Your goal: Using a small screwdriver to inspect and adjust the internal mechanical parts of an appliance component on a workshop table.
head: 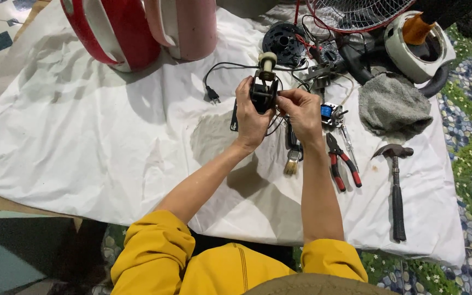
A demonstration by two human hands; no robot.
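Both hands hold the small motor above the paintbrush: left hand grip closed on its body, right hand pinching its side. I judge it mid-inspection; next, careful wire handling.

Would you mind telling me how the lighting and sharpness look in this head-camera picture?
Head view: bright, fairly even light on the white sheet; both hands, left and right, cast a soft shadow beneath; the small black motor is sharp; edges bow slightly.

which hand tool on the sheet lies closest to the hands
The small paintbrush, just below the right hand; the red-handled pliers and hammer lie farther right.
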